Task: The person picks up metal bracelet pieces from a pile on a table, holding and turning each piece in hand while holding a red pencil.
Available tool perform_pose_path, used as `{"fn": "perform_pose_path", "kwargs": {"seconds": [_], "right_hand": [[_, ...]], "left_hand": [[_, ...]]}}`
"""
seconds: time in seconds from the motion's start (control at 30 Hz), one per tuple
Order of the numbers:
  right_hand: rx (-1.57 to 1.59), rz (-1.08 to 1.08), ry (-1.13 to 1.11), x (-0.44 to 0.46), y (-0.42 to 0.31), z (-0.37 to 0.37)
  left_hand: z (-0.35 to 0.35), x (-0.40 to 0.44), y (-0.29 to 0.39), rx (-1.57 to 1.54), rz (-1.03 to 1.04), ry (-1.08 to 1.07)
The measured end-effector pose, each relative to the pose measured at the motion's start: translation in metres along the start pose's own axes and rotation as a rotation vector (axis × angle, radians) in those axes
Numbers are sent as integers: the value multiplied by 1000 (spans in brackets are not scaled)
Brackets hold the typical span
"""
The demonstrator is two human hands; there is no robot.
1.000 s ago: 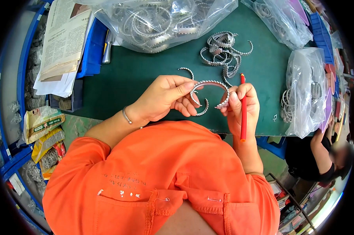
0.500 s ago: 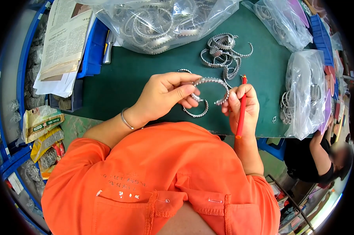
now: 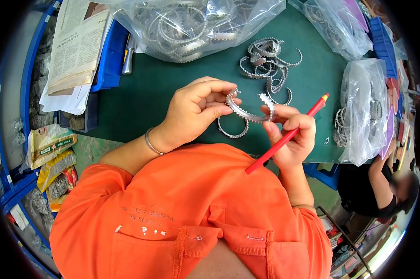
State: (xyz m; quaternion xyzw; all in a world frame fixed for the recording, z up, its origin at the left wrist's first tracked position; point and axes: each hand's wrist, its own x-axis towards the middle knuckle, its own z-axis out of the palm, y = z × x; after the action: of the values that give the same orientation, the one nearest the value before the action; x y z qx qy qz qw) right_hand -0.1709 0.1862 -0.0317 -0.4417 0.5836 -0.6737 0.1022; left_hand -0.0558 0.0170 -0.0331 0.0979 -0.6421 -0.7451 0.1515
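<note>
A silvery open cuff bracelet with a beaded edge is held up between my hands, its gap facing away from me. My left hand pinches the left end between thumb and fingers. My right hand grips the right end with its fingertips, and a red pencil lies slanted through the same hand, tip up to the right. Under the held piece, another cuff bracelet rests on the green table. Beyond my hands lies a loose pile of similar bracelets.
A large clear bag of bracelets stands at the back. More bracelets show in a plastic bag on the right. Newspapers lie by a blue bin at left. Another person sits at the right.
The bracelet has been turned over, so its gap now faces away instead of toward me. The pencil has swung from nearly upright to a slant, its lower end now further left.
</note>
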Motion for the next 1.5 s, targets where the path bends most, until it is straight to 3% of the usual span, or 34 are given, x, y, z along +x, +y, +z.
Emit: {"fn": "perform_pose_path", "kwargs": {"seconds": [0.1,0.23,0.43,0.7,0.9,0.97,1.0,1.03,1.1,1.17,1.23,1.3,1.37,1.43,1.5], "right_hand": [[-103,-158,-92,9,-5,1],[-93,-149,-90,8,-5,2],[217,174,76,-2,3,0],[418,349,103,-5,13,0],[454,485,132,-6,10,2],[214,428,77,-4,5,0],[253,407,141,-6,8,2],[70,323,147,-6,4,6],[77,89,34,-10,15,0],[-119,-38,2,1,8,2],[-74,32,164,5,3,8],[-21,94,265,5,10,2],[23,173,270,10,6,-2],[77,272,139,7,4,-6],[45,339,90,5,2,-6]], "left_hand": [[0,-1,-3,-16,14,-16],[1,-1,-2,-56,29,23],[1,-3,4,-15,164,68],[6,0,15,-19,192,46],[7,8,13,221,303,-95],[13,10,12,-38,83,-132],[13,10,19,-166,-200,-149],[17,11,18,-415,-425,-101],[22,10,0,-410,-518,-184],[17,13,16,-304,-497,-208],[15,19,32,71,117,34],[-8,44,74,660,843,217],[-21,68,96,807,1092,598],[-48,104,117,816,1291,726],[-59,122,133,1162,1196,624]]}}
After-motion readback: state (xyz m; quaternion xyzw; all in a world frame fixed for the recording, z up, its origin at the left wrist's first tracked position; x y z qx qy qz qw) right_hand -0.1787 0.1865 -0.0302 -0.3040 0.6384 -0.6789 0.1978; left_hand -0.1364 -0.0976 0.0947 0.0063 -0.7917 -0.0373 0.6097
